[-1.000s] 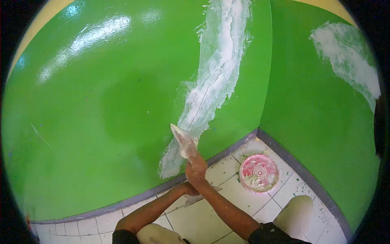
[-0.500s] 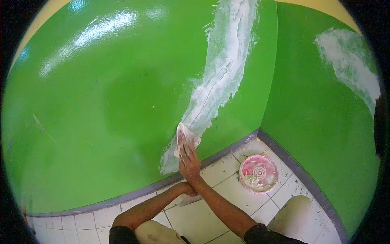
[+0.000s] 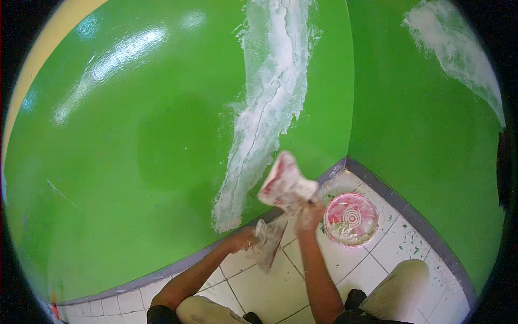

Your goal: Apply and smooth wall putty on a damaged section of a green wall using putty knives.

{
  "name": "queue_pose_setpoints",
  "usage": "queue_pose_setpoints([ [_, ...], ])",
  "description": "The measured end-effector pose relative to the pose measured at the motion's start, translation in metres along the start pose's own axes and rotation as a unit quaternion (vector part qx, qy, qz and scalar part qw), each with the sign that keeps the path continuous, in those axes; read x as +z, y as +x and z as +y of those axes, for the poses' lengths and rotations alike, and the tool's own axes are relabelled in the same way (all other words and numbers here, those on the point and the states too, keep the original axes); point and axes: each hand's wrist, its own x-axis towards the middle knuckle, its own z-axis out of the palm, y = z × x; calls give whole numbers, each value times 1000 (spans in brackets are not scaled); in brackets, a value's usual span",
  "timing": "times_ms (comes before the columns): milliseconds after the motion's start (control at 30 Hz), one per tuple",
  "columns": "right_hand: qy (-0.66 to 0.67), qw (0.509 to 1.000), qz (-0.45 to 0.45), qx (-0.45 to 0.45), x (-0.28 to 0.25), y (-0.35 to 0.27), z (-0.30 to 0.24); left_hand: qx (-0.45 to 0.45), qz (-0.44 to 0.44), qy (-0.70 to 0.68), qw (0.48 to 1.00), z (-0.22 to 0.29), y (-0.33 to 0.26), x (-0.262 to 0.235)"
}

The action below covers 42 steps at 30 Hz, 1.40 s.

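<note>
My right hand (image 3: pixel 310 216) grips a putty-smeared scraper (image 3: pixel 288 181), a broad reddish blade coated in white, raised off the wall near the floor corner. My left hand (image 3: pixel 242 239) is closed around a second flat scraper (image 3: pixel 268 245), also smeared white and blurred by motion, low beside the base of the wall. Ahead of both hands, a long streak of white putty (image 3: pixel 261 108) with a crack-like line down it runs up the green wall (image 3: pixel 162 135). A round pink lid or shallow tub (image 3: pixel 352 213) with putty in it lies on the floor, just right of my right hand.
White floor tiles (image 3: pixel 270 291), spotted with green flecks on the right, meet the walls along a grey skirting strip (image 3: pixel 394 191). Another putty patch (image 3: pixel 456 48) covers part of the right-hand wall. My knees (image 3: pixel 402 286) are at the lower edge.
My right hand has drawn its scraper off the lower putty streak and moved right, toward the pink tub. My left hand has come out from behind the right wrist, showing its scraper.
</note>
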Motion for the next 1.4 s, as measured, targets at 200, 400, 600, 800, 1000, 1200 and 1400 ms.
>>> queue_pose_setpoints([
  [200, 281, 957, -21, 71, -25, 45, -29, 97, 109, -465, 873, 69, -27, -25],
  [400, 126, 991, 39, -20, -56, 47, -9, 191, 137, -543, 806, 116, 10, -16],
  [600, -43, 987, -128, -89, -61, 42, -31, 209, 167, -519, 812, 125, 15, -15],
  [800, -154, 960, -171, -159, -95, 59, -10, 235, 169, -517, 806, 159, 2, -7],
  [1000, -79, 992, 70, -65, -107, 68, -21, 248, 256, -412, 839, 169, 0, -5],
  [1200, 244, 957, 5, 158, -123, 76, -21, 228, 242, -406, 851, 152, 9, -7],
  [1400, 154, 929, -38, 333, -122, 69, 16, 228, 183, -448, 845, 155, 7, -2],
])
